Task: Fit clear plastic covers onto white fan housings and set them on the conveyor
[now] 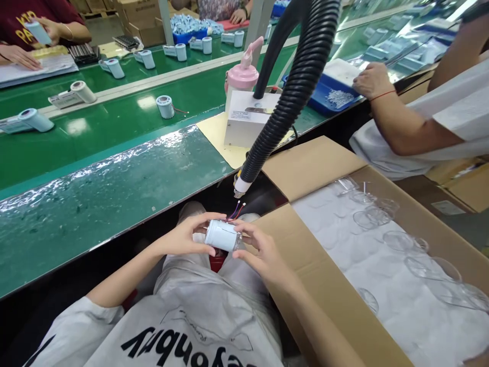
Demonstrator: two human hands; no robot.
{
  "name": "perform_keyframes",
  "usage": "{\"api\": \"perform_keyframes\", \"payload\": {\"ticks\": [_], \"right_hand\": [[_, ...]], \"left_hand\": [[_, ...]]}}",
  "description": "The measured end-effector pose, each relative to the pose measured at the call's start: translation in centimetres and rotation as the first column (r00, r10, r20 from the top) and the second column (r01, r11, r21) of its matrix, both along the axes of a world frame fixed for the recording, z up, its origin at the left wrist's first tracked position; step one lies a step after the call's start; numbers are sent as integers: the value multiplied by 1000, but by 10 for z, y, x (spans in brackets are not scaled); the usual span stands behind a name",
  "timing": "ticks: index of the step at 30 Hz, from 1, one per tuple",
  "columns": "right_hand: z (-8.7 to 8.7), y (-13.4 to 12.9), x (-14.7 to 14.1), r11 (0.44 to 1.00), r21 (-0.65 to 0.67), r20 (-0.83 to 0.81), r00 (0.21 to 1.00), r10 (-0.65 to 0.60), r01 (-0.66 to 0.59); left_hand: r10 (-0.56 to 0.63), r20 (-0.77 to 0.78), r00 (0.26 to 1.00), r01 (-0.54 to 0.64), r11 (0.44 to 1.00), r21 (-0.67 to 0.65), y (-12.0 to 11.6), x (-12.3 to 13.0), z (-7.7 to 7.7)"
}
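Observation:
Between my two hands, above my lap, lies a light-blue cylindrical housing (222,235) on its side. Fingers and thumb of my left hand (179,237) close round its left end. My right hand (265,250) grips a clear plastic piece (239,240) at the right end; whether it is fully seated on the housing I cannot tell. Thin red and purple wires (239,210) with small white plugs stick up behind the housing. Just above the wires hangs the nozzle (240,187) of a black corrugated hose (294,92).
An open carton (328,300) at right holds clear round plastic parts (376,216) on white lining. On the green conveyor (126,114) stand a blue housing (165,107) and several handled units (36,121). A white box (244,125) and pink-lidded bottle (243,76) stand ahead. Co-workers sit nearby.

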State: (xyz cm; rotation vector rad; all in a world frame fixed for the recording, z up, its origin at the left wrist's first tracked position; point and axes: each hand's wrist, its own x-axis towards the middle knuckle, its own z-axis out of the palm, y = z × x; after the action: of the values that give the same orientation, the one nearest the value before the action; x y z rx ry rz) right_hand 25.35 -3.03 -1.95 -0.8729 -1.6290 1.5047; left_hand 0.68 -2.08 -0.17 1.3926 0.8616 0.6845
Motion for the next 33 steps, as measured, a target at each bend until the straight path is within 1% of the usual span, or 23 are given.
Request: {"api": "perform_keyframes", "payload": {"ticks": [3, 7, 10, 14, 18, 20, 24, 28, 31, 33], "right_hand": [[11, -6, 2, 999, -48, 3, 1000, 17, -16], [17, -11, 2, 990, -139, -31, 999, 29, -33], [20, -13, 0, 975, -218, -54, 998, 33, -44], [22, -15, -1, 961, -275, -66, 997, 25, -43], [21, -17, -5, 941, -339, -87, 996, -11, -19], [20, -17, -7, 918, -396, -117, 993, -15, -33], [17, -19, -10, 851, -523, -135, 990, -34, -42], [13, -20, -13, 803, -595, -133, 990, -42, -46], [12, -21, -17, 773, -631, -158, 986, -47, -64], [12, -21, -20, 738, -669, -175, 983, -48, -83]], "left_hand": [[-59, -39, 997, 62, 994, 91, -6, 0, 9], [-92, -41, 995, 98, 975, 198, -12, -2, 13], [-105, -48, 993, 113, 964, 240, -15, -3, 13], [-114, -82, 990, 134, 943, 305, -17, -4, 16], [-114, -101, 988, 142, 935, 325, -17, -3, 18], [-118, -99, 988, 144, 933, 330, -18, -3, 19], [-117, -109, 987, 148, 928, 342, -20, -3, 18], [-128, -93, 987, 153, 922, 356, -21, -3, 19], [-131, -67, 989, 145, 937, 319, -23, -2, 20], [-134, -29, 991, 137, 951, 277, -24, -2, 19]]}}
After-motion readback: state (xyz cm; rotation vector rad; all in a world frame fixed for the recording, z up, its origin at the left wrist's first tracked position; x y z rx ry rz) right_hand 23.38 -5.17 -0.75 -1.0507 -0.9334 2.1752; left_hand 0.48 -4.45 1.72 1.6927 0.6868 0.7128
